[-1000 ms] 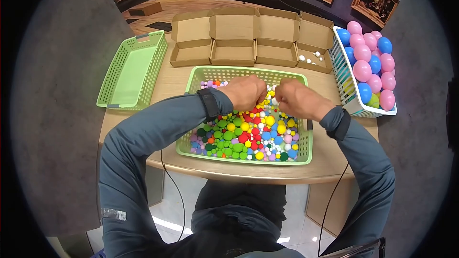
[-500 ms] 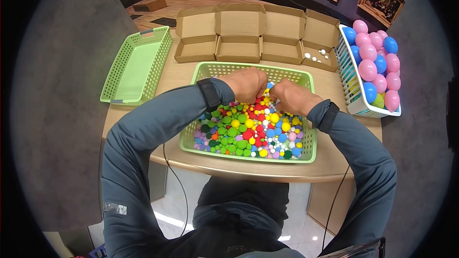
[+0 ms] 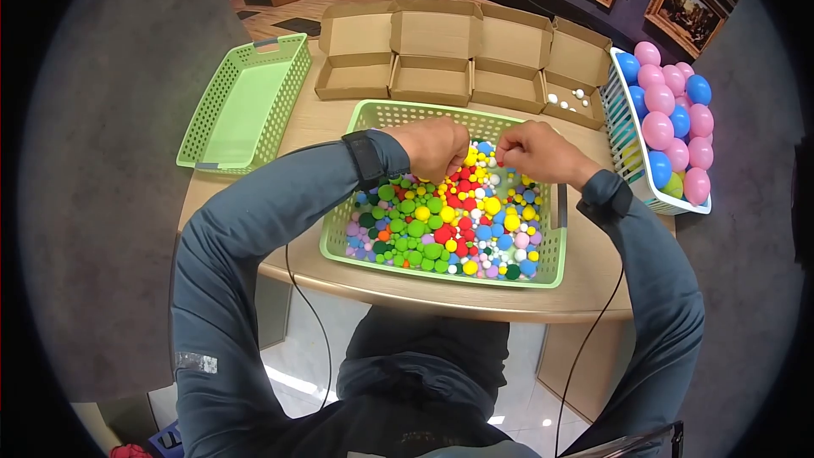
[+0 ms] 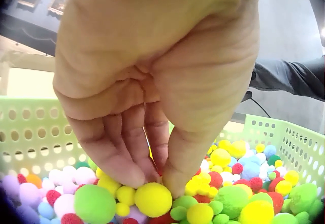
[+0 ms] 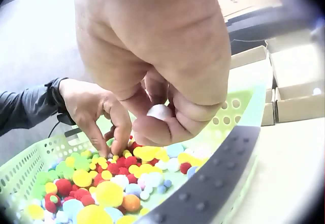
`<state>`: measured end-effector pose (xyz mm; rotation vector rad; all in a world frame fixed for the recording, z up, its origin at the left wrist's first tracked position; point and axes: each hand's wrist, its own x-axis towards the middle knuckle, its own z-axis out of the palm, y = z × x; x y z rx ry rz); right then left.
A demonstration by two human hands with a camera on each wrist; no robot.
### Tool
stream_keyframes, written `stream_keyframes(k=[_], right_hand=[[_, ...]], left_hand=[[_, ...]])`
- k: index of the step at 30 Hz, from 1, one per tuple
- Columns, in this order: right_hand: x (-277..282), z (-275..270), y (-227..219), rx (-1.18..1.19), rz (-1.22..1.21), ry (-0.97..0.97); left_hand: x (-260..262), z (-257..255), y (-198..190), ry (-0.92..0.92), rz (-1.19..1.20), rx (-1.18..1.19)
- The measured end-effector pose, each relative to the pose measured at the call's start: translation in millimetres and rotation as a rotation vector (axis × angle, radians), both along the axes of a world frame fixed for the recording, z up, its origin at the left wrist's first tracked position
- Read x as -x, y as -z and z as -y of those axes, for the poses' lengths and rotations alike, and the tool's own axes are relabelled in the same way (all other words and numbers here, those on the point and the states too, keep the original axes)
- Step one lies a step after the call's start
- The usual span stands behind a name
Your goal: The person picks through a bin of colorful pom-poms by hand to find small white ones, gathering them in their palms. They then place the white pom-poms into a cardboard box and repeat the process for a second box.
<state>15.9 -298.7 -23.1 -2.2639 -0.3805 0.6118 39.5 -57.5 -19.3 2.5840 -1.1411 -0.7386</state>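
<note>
A light-green basket (image 3: 441, 280) holds many coloured pom-poms (image 3: 424, 229). My left hand (image 3: 432, 148) reaches down into its back part, thumb and fingertips close together among the pom-poms. A yellow pom-pom (image 4: 153, 199) sits right at those fingertips in the left wrist view; I cannot tell whether they pinch anything. Over the basket's back right part, my right hand (image 3: 543, 153) curls its fingers and thumb round a white pom-pom (image 5: 160, 112), raised above the pile in the right wrist view.
Behind the basket stand several open cardboard boxes (image 3: 432, 72); small white pom-poms (image 3: 578, 94) lie in the rightmost one. At the left is another light-green basket (image 3: 242, 123). A white basket (image 3: 632, 153) heaped with balloons (image 3: 658, 131) stands at the right.
My right hand has lifted from the pom-poms and shifted right, away from my left hand. The left hand stays low over the pile. The head view has shifted slightly.
</note>
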Motion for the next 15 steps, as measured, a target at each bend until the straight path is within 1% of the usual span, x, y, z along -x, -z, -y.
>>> stream_keyframes(k=[2, 3, 5, 7, 9, 12, 14, 15], right_hand=[[4.5, -5.5, 7.4, 0.162, 0.443, -0.252], [6.5, -8.8, 11.5, 0.162, 0.442, -0.247], [13.6, -21.3, 14.9, 0.32, 0.356, -0.278], [18.1, -26.5, 14.8, 0.332, 0.333, -0.255], [16.8, -30.9, 11.5, 0.412, 0.238, -0.309], [17.0, -26.0, 18.2, 0.438, 0.317, -0.36], [20.5, -21.7, 20.8, 0.426, 0.328, -0.364], [20.6, -19.4, 21.4, 0.412, 0.336, -0.367]], left_hand=[[1.2, 1.1, 2.7, 0.047, 0.054, 0.019], [1.0, 2.2, 3.7, 0.052, 0.054, 0.018], [0.7, 3.1, 6.2, 0.08, 0.07, 0.006], [0.7, 1.2, 7.1, 0.074, 0.06, 0.013], [0.8, -0.1, 6.3, 0.068, 0.053, 0.018], [6.4, 1.2, 3.4, 0.035, 0.057, 0.041], [12.2, 6.0, 5.8, 0.016, 0.093, 0.221], [15.1, 9.6, 7.5, 0.011, 0.095, 0.224]])
